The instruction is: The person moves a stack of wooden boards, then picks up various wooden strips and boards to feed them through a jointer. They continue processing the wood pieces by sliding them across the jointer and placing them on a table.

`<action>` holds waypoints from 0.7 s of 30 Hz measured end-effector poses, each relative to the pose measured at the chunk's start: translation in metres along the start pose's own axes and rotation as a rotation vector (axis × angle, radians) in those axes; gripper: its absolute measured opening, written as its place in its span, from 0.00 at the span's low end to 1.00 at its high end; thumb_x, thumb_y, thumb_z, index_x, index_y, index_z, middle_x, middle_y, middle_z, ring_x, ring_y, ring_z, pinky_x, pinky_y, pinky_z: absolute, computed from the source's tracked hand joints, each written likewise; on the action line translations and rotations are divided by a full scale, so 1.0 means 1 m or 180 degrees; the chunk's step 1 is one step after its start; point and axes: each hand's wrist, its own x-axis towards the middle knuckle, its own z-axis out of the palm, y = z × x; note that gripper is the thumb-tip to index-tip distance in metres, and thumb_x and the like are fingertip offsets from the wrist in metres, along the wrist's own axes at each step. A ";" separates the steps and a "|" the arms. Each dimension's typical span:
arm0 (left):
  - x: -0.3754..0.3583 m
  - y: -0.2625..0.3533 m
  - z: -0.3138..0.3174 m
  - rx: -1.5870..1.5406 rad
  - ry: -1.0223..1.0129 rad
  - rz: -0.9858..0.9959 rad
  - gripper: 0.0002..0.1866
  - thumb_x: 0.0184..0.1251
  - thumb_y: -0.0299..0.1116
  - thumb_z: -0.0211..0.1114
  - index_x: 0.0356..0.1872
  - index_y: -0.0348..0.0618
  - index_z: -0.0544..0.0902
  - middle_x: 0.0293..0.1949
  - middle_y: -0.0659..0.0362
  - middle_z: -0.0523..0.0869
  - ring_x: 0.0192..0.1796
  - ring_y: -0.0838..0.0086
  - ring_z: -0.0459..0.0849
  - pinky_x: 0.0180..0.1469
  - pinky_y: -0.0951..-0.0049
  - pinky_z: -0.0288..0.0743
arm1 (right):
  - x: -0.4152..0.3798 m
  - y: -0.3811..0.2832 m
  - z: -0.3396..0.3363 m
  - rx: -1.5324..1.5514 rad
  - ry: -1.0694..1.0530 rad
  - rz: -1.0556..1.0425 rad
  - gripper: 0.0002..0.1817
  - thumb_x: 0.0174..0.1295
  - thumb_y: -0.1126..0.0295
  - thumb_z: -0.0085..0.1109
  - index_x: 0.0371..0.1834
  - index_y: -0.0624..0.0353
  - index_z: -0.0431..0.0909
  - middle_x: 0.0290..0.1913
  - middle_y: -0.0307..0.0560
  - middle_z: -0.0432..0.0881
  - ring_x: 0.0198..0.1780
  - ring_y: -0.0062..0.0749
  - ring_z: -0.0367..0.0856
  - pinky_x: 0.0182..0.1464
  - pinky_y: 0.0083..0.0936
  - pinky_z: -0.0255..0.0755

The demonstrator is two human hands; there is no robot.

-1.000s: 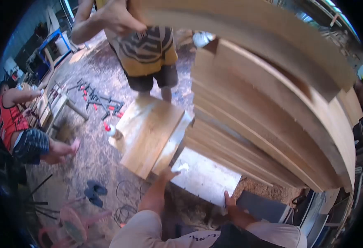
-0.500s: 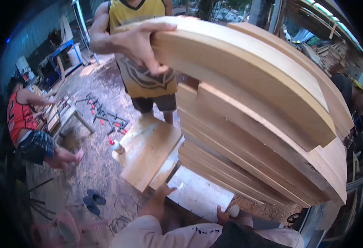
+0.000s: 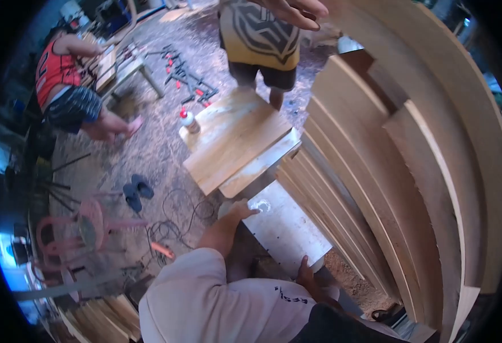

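Observation:
A white rectangular board (image 3: 288,228) with small dark spots along its edge lies in front of my body. My left hand (image 3: 242,210) grips its left corner, the thumb over the top near a whitish ring mark. At the near right edge my right hand (image 3: 305,270) holds the board with the thumb on top; its other fingers are hidden beneath. Just beyond the board, wooden boards (image 3: 239,140) rest on a low surface, with a white bottle with a red cap (image 3: 190,122) standing at their left.
Large curved wooden pieces (image 3: 399,200) are stacked along the right. A person in yellow (image 3: 260,34) stands ahead, one hand (image 3: 296,11) by the top piece. Another person in red (image 3: 59,71) works at a table. Clamps (image 3: 185,77), slippers (image 3: 138,191) and a cable (image 3: 168,231) lie on the floor.
My view has tilted downward and turned, so the curved wood sits farther right. The hand of the person in yellow, earlier around the top piece's end, now shows extended fingers. I still hold the white board.

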 end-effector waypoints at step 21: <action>-0.013 -0.006 0.092 0.0049 -0.0094 0.0045 0.40 0.58 0.63 0.62 0.61 0.37 0.75 0.58 0.40 0.79 0.61 0.48 0.77 0.62 0.53 0.70 | 0.034 0.025 -0.077 0.0132 0.0131 0.0261 0.41 0.62 0.44 0.61 0.63 0.72 0.67 0.54 0.59 0.79 0.49 0.47 0.82 0.50 0.44 0.78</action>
